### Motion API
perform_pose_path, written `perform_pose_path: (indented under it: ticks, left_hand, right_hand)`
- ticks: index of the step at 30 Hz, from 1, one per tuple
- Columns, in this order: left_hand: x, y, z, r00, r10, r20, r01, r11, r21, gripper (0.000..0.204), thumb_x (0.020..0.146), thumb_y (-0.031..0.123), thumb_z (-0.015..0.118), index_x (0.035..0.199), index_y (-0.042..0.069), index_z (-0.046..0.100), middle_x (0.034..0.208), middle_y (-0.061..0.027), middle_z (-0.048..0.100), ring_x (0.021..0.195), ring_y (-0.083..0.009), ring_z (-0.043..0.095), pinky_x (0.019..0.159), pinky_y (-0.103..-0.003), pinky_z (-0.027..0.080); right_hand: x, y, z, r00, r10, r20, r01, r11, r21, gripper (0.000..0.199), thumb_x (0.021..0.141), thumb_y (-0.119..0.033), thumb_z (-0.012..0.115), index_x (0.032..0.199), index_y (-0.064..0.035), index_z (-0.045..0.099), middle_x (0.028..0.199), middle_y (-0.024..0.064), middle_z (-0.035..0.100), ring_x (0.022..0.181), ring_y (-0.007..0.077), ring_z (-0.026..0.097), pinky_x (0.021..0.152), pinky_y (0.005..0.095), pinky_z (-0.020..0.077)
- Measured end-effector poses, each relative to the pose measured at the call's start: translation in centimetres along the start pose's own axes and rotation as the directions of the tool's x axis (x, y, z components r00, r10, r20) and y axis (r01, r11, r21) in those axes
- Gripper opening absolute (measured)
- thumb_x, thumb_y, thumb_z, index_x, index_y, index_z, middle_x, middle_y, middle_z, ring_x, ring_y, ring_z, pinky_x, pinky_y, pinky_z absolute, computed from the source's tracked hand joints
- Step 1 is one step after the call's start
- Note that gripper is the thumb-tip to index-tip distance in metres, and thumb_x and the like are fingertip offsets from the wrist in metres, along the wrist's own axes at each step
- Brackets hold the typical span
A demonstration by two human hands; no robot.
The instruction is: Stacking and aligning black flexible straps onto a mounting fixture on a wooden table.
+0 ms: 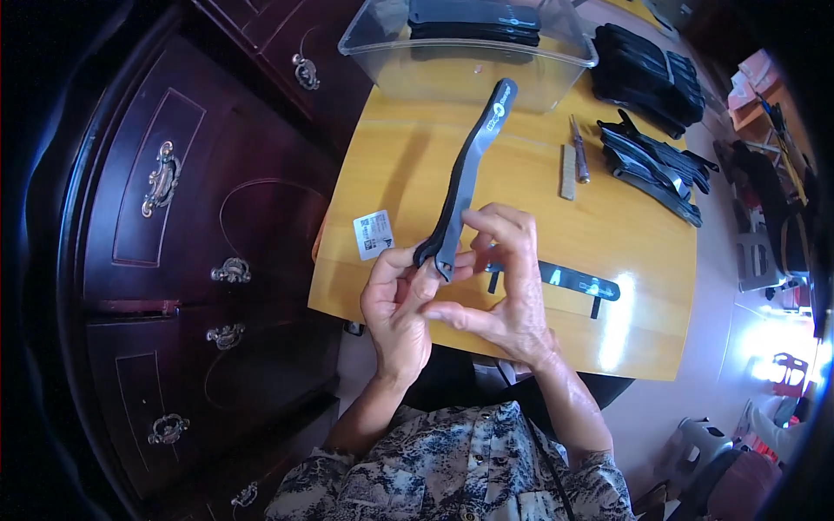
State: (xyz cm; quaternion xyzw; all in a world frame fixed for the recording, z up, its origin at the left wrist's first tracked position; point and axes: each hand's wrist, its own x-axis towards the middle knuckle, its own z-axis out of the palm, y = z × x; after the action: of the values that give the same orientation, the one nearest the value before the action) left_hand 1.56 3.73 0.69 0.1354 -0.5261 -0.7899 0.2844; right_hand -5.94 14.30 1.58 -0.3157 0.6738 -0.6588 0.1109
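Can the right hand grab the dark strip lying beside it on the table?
Probably yes. The right hand has its thumb and index finger apart, and the dark strip on the table looks close by, with nothing visible covering its right end.

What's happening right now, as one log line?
Left hand: gripping dark strap | Right hand: open beside it | Table: another strap, clear bin

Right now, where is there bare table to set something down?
The table is bare left of the held strap, between the clear bin and white label, and below the strap bundle, right of the lying strap. The upper right, with its black stack, is crowded.
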Motion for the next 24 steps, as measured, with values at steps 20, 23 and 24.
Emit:
perform_pose_path:
  ticks: [20,23,24]
  left_hand:
    - [-3.4,2.3,1.5,0.869,-0.112,0.482,-0.002,0.973,0.229,0.015,0.096,0.010,0.043,0.097,-0.005,0.049,0.089,-0.0150,0.059,0.078,-0.0183,0.062,0.072,-0.031,0.051]
    - [-4.0,2.1,1.2,0.903,-0.068,0.424,-0.005,0.986,0.167,0.015,0.096,0.009,0.042,0.098,-0.005,0.047,0.090,-0.0161,0.060,0.076,-0.0194,0.062,0.069,-0.031,0.052]
    - [-4.2,2.1,1.2,0.900,-0.062,0.432,-0.008,0.987,0.160,0.015,0.096,0.009,0.042,0.098,-0.005,0.047,0.090,-0.0161,0.060,0.076,-0.0194,0.062,0.069,-0.031,0.052]
  right_hand:
    - [5.2,-4.9,-6.7,0.804,-0.081,-0.589,0.096,0.995,-0.006,0.026,0.095,-0.022,0.053,0.090,0.0010,0.064,0.072,0.0052,0.062,0.064,0.0083,0.051,0.059,0.0246,0.0411]
    - [8.4,-4.5,-8.6,0.747,-0.189,-0.638,0.175,0.981,-0.086,0.029,0.095,-0.023,0.054,0.081,0.0012,0.062,0.064,0.0006,0.058,0.058,0.0047,0.045,0.050,0.0220,0.0362]
    - [9.9,-3.6,-10.1,0.695,-0.349,-0.628,0.199,0.933,-0.299,0.030,0.095,-0.023,0.055,0.078,0.0008,0.061,0.062,-0.0005,0.056,0.057,0.0040,0.043,0.048,0.0218,0.0346]
